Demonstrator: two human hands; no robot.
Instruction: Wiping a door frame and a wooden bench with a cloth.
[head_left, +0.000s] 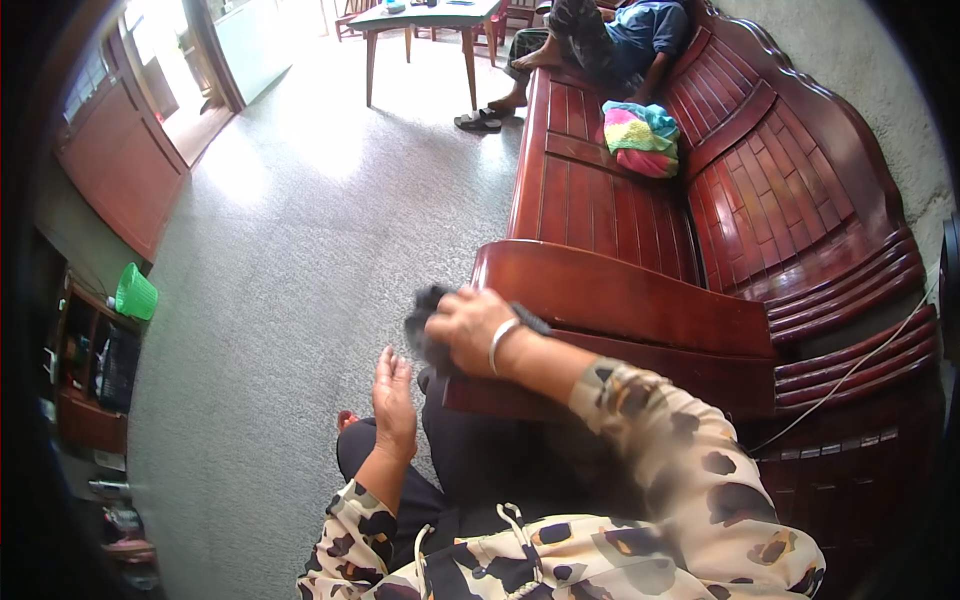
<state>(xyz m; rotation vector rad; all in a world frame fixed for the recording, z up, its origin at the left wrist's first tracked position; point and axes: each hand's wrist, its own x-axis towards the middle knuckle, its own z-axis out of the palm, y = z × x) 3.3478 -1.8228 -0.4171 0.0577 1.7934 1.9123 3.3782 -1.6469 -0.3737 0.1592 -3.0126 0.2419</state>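
My right hand (474, 330), with a silver bangle at the wrist, grips a dark grey cloth (427, 319). The cloth is bunched and partly blurred, and some of it shows past the wrist. It is at the front end of the wooden armrest (615, 289); whether it touches the wood there I cannot tell. My left hand (394, 401) is raised over my left knee, holding nothing. Its fingers are extended and close together, with the palm turned towards the right hand.
A person (637, 37) sits at the far end of the red wooden bench (600, 202). A colourful cloth (641, 139) lies on its seat. Beyond are sandals (478, 121) and a table (427, 15). A green basket (136, 291) stands left by a cabinet (94, 427). A white cable (847, 382) hangs at right.
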